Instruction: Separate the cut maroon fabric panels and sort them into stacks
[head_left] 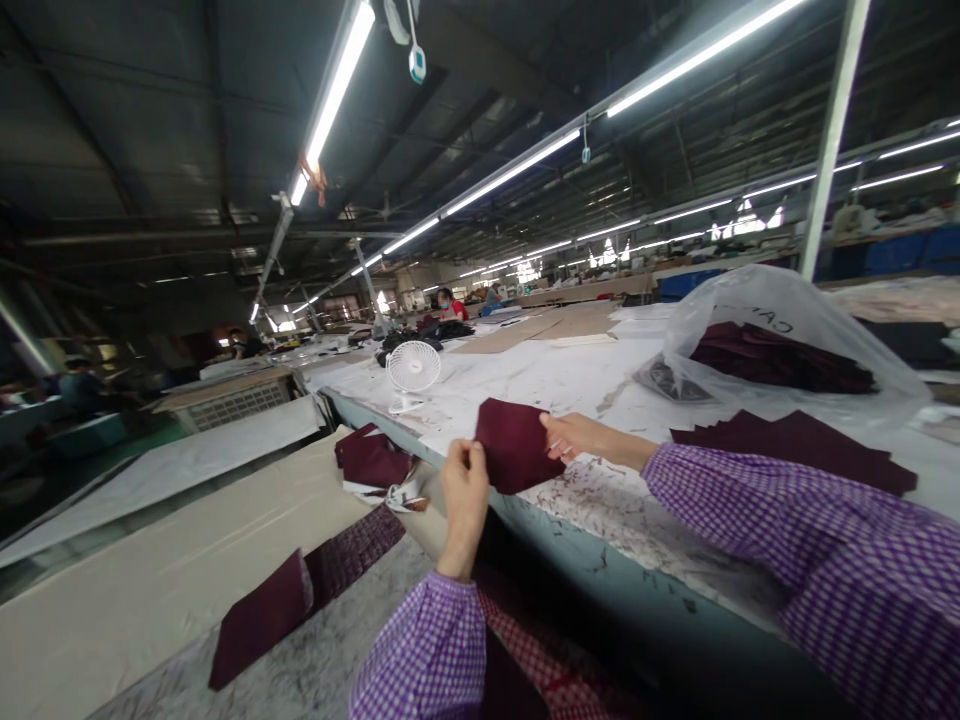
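Note:
A maroon fabric piece (517, 447) with angled corners is held up over the edge of the white table. Its left edge is pinched by my left hand (463, 500), thumb against fingers. My right hand (581, 437) grips the right side, partly behind the cloth. More maroon pieces lie fanned out in a pile (795, 447) on the table under my right forearm. To the left, on the lower surface, rests a row of overlapping maroon pieces (262, 615), with a small bundle of maroon cloth (373, 458) beyond it.
A clear plastic bag (795, 345) with dark maroon pieces stands at the right. A small white fan (414, 368) sits near the table's left edge. Brown sheets (540, 325) lie farther back. A person in red (451, 306) is in the distance. A dark gap separates the two surfaces.

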